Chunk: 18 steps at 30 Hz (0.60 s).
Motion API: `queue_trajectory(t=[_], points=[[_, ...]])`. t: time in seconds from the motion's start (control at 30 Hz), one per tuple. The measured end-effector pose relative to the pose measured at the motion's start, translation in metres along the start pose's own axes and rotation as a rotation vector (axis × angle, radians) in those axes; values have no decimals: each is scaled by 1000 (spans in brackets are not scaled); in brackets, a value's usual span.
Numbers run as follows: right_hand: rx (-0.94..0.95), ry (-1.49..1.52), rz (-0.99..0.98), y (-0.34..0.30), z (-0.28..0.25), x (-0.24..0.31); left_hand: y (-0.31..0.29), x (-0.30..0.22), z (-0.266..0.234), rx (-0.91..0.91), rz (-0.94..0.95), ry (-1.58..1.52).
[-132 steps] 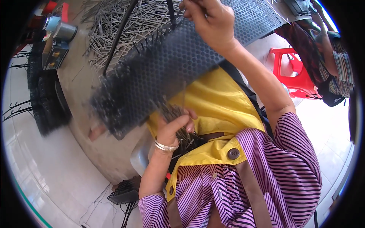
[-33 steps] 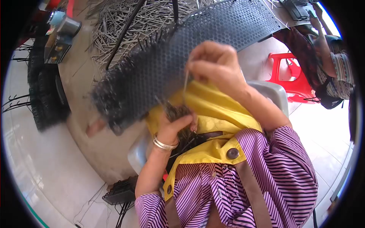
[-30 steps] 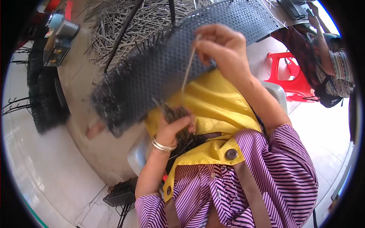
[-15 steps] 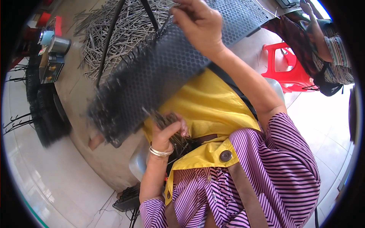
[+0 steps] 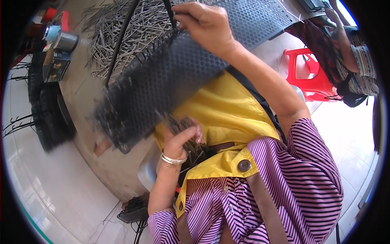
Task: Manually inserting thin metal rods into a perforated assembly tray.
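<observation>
A dark panel (image 5: 195,55) full of round holes lies slanted across my lap, blurred at its near left end. Thin dark pieces (image 5: 152,49) stick up along its far edge. My right hand (image 5: 209,28) is at that far edge, thumb and fingers pinched together; whatever they hold is too small to make out. Closer to my body, my left hand (image 5: 180,140) is closed around a bundle of thin grey strips (image 5: 172,122), whose ends poke out above and below the fist.
Beyond the panel a big heap of grey strips (image 5: 115,34) covers the floor, with dark rods (image 5: 121,38) rising before it. A red stool (image 5: 302,71) and another person (image 5: 357,61) are at right. Metal can (image 5: 66,40), box (image 5: 56,65) and black panels (image 5: 55,118) stand left.
My right hand has moved a little left and down, bringing its fingertips closer to the panel's far edge. The left hand keeps its grip on the strips.
</observation>
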State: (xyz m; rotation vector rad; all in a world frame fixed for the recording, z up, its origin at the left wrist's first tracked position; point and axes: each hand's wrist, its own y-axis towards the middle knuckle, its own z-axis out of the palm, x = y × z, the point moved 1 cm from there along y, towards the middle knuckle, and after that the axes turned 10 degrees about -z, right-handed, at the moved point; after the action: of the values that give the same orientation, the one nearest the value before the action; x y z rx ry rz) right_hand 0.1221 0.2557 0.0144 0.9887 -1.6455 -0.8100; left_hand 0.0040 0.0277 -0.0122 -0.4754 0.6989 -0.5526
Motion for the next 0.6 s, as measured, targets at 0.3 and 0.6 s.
queue_trajectory(t=[0.3, 0.6], points=[[125, -254, -16, -1, 6, 4, 1, 2, -8, 82, -11, 12], [240, -373, 43, -19, -8, 17, 2, 1, -3, 74, -7, 33]])
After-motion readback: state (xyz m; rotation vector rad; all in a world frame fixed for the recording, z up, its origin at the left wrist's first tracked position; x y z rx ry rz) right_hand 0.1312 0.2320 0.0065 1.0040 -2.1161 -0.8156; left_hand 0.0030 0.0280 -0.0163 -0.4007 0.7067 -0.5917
